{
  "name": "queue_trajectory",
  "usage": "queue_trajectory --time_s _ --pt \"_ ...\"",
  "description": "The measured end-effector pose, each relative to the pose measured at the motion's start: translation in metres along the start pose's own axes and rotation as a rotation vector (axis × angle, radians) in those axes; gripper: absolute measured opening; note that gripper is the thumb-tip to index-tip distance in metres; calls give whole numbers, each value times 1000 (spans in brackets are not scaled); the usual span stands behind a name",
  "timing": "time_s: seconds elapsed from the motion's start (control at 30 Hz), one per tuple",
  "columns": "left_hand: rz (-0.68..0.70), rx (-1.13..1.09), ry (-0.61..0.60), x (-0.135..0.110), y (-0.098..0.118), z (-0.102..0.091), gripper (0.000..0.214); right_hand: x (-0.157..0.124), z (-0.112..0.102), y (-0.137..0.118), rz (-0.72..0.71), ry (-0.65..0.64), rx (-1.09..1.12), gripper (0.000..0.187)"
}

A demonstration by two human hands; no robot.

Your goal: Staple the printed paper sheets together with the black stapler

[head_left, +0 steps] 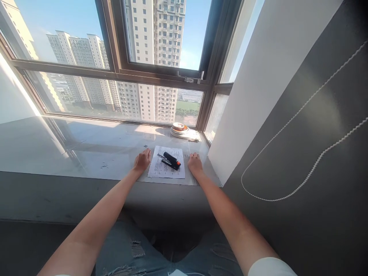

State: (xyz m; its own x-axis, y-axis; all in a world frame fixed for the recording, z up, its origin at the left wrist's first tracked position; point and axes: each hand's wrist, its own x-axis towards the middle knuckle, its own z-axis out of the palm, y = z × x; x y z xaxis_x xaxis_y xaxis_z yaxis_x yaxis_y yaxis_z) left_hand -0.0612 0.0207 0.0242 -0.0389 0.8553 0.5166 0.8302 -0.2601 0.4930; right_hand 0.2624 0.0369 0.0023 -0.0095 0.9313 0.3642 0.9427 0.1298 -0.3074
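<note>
On the window sill lies a stack of printed paper sheets (155, 171), with a black stapler (171, 160) resting on it. The stapler has an orange-red spot at its near right end, and its top arm is raised from the base. My left hand (142, 160) rests in a loose fist just left of the paper, holding nothing I can see. To the right of the sheets, my right hand (195, 164) also rests closed on the sill, its fingers curled under. Neither hand touches the stapler. Small dark staple strips (146, 146) lie beyond my left hand.
Against the window at the back right stands a stack of plates or round dishes (179, 130), with a small dark item (194, 140) beside it. Staple-like bits (104, 166) are scattered on the left sill (94, 155). A beaded blind cord (312, 168) hangs at the right.
</note>
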Motion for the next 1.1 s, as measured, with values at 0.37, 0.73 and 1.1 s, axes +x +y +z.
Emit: queue_trajectory --time_s 0.37,0.73,1.1 --pt "-55 314 -333 50 -44 21 54 1 -1 0 -110 -91 -28 44" --pt "-58 331 -186 40 -47 22 43 14 -1 -4 219 -169 -29 59" --pt "-21 279 -146 12 -47 12 35 15 5 -2 112 -82 -24 47"
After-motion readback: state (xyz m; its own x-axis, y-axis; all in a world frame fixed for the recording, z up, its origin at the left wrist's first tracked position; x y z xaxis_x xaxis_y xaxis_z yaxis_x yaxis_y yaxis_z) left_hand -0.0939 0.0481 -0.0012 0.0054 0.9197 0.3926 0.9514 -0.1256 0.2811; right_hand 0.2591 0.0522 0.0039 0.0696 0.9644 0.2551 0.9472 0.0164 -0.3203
